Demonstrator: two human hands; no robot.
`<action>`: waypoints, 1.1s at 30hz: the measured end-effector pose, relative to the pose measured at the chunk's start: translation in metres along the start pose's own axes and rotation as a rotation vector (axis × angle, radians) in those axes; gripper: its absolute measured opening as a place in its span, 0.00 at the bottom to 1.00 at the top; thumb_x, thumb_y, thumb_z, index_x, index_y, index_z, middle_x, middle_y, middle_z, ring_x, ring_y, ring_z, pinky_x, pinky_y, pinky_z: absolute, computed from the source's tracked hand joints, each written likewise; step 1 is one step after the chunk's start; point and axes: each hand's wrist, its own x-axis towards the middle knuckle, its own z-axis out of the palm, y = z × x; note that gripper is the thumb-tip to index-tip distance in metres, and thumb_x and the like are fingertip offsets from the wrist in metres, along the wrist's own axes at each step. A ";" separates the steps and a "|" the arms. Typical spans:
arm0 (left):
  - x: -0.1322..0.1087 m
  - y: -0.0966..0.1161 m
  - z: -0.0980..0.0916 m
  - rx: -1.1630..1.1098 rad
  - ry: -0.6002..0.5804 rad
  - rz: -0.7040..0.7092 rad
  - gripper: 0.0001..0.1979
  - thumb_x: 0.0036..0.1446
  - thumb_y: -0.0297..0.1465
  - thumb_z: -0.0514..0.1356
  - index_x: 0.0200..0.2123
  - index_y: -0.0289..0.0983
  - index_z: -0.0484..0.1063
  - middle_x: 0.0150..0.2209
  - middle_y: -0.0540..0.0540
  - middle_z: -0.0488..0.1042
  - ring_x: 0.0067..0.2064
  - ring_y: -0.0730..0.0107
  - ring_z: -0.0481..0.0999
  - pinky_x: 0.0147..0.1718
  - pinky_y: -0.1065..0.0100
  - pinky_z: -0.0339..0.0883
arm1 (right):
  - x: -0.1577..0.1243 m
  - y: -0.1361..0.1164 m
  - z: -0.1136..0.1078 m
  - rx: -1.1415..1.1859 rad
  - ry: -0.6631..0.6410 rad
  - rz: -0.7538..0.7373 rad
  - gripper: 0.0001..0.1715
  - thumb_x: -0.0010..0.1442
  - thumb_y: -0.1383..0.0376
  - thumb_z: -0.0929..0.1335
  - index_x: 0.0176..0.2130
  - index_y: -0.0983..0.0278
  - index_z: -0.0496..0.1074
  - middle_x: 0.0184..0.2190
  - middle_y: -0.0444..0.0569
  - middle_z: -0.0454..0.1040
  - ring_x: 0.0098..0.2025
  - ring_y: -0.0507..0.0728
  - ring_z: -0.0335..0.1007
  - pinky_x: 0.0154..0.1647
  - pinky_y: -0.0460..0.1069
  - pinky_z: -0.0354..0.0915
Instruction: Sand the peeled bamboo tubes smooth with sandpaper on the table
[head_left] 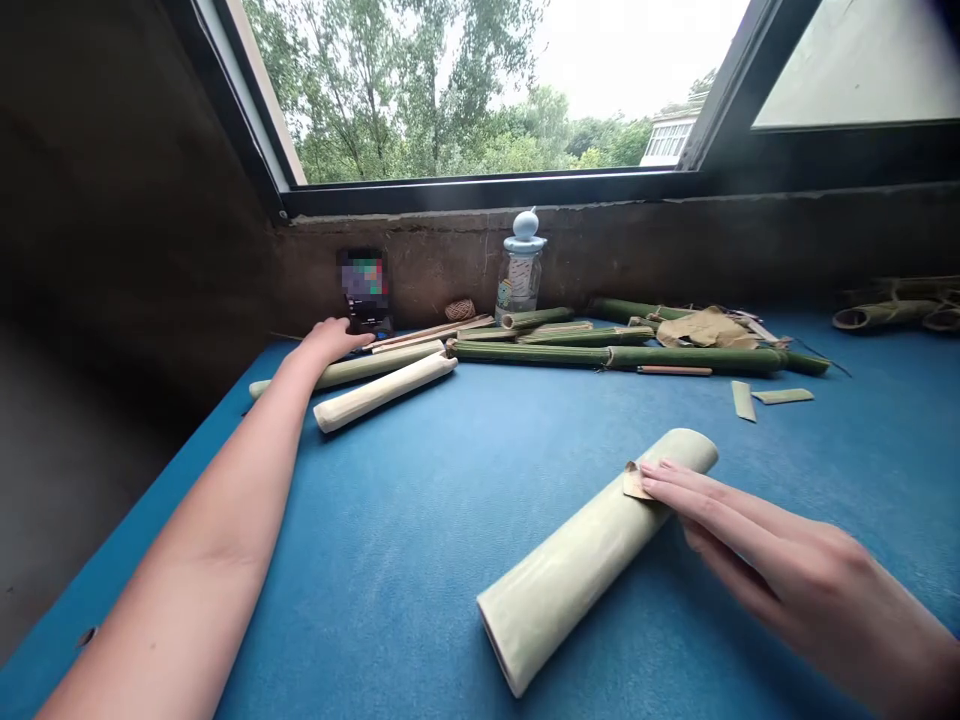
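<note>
A pale, peeled length of split bamboo lies slantwise on the blue tabletop, its curved side up. My right hand rests at its far end, fingers pressed together over a small brown piece of sandpaper against the surface. Far off at the back left, my left hand reaches out to a phone leaning on the wall. Its fingers are apart near the phone's lower edge, and I see nothing held in them; whether they touch the phone is unclear.
Two pale bamboo pieces lie beside my left forearm. Along the wall are green bamboo stalks, a twine ball, a lidded glass jar and crumpled brown paper. Two bamboo strips lie at right. A window frame rises behind.
</note>
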 end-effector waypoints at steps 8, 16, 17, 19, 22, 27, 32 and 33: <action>-0.002 0.002 0.000 0.010 -0.014 -0.017 0.40 0.60 0.52 0.54 0.64 0.27 0.66 0.61 0.29 0.67 0.62 0.43 0.66 0.57 0.60 0.61 | 0.001 0.018 0.014 -0.130 -0.025 -0.021 0.33 0.68 0.76 0.59 0.69 0.59 0.59 0.67 0.43 0.64 0.66 0.57 0.64 0.74 0.50 0.49; 0.003 -0.001 0.004 0.027 0.005 -0.004 0.38 0.60 0.53 0.54 0.61 0.28 0.69 0.58 0.29 0.69 0.59 0.43 0.68 0.55 0.60 0.64 | 0.001 0.004 0.017 -0.089 -0.035 -0.081 0.37 0.66 0.79 0.59 0.70 0.61 0.57 0.68 0.47 0.63 0.67 0.59 0.61 0.74 0.53 0.51; 0.003 -0.001 0.004 0.029 0.005 -0.002 0.38 0.60 0.52 0.54 0.61 0.28 0.69 0.58 0.29 0.69 0.60 0.43 0.68 0.55 0.60 0.63 | 0.001 0.001 0.016 -0.077 -0.048 -0.124 0.37 0.65 0.80 0.59 0.70 0.63 0.57 0.68 0.48 0.62 0.68 0.60 0.61 0.74 0.53 0.51; 0.003 -0.002 0.004 0.029 0.006 0.004 0.37 0.60 0.52 0.55 0.61 0.28 0.69 0.58 0.29 0.69 0.59 0.42 0.68 0.55 0.60 0.63 | 0.000 0.002 0.013 -0.071 -0.081 -0.187 0.38 0.64 0.80 0.59 0.70 0.64 0.57 0.68 0.49 0.62 0.68 0.60 0.61 0.74 0.53 0.50; 0.003 -0.002 0.004 0.022 0.012 0.007 0.37 0.60 0.52 0.54 0.61 0.29 0.70 0.58 0.30 0.70 0.59 0.42 0.69 0.54 0.59 0.64 | -0.003 0.017 0.015 -0.133 -0.051 -0.124 0.38 0.63 0.79 0.58 0.69 0.62 0.59 0.67 0.48 0.63 0.65 0.62 0.65 0.75 0.55 0.49; 0.000 0.001 0.001 0.020 -0.003 -0.003 0.38 0.60 0.52 0.54 0.61 0.28 0.69 0.58 0.29 0.69 0.59 0.43 0.68 0.55 0.60 0.63 | -0.006 0.033 0.022 -0.174 -0.029 -0.035 0.37 0.64 0.78 0.57 0.69 0.61 0.59 0.67 0.48 0.63 0.64 0.63 0.66 0.73 0.57 0.52; -0.002 0.002 0.000 0.013 -0.013 -0.007 0.39 0.60 0.52 0.54 0.63 0.28 0.67 0.61 0.30 0.67 0.62 0.43 0.66 0.57 0.60 0.61 | -0.002 0.019 0.027 -0.095 -0.046 -0.038 0.37 0.66 0.79 0.58 0.69 0.59 0.58 0.68 0.46 0.63 0.68 0.60 0.61 0.73 0.57 0.55; -0.002 0.002 0.000 0.013 -0.008 -0.002 0.39 0.60 0.52 0.54 0.63 0.27 0.67 0.61 0.30 0.67 0.61 0.43 0.66 0.57 0.60 0.61 | -0.001 0.019 0.029 -0.089 -0.034 -0.024 0.36 0.66 0.79 0.58 0.69 0.59 0.59 0.68 0.46 0.62 0.68 0.59 0.60 0.73 0.57 0.54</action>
